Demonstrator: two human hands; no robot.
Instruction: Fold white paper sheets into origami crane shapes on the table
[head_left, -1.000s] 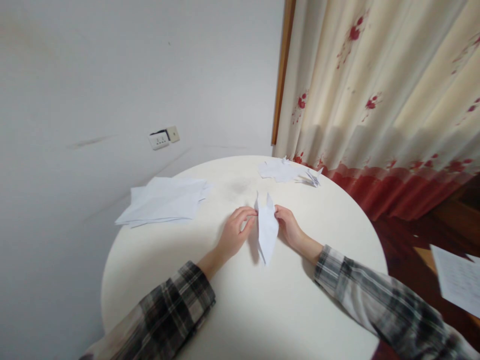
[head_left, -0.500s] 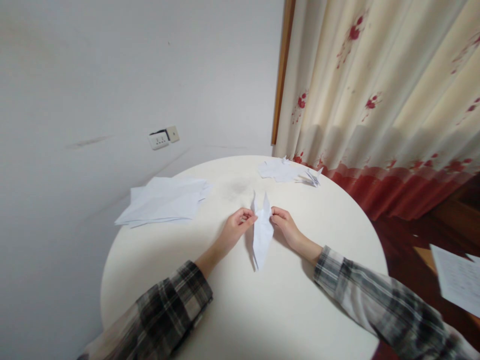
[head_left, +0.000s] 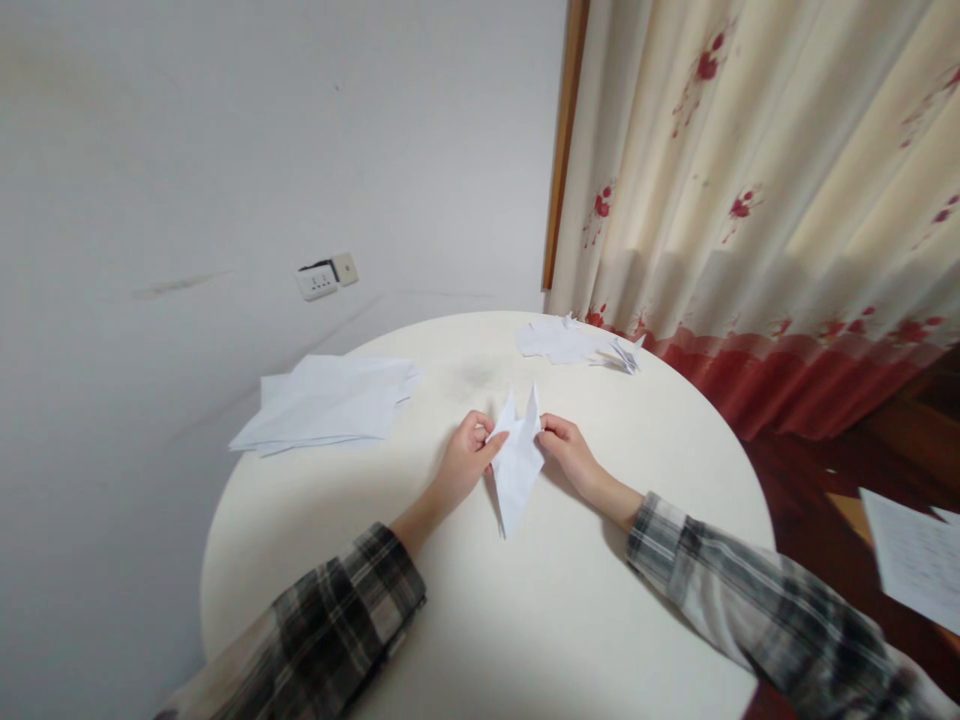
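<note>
Your left hand (head_left: 466, 458) pinches the left side of the white, folded, two-pronged paper (head_left: 517, 470), thumb on its face; your right hand (head_left: 568, 452) pinches the right side. The paper is over the middle of the rounded white tabletop (head_left: 480, 630), prongs toward the far edge. Since one second ago, its lower tip has shifted toward the left edge and its face shows wider.

One head-worn view looks forward and down over the worktop (head_left: 480, 620), near enough that plaid sleeves (head_left: 341, 595) enter at the frame's lower corners.
</note>
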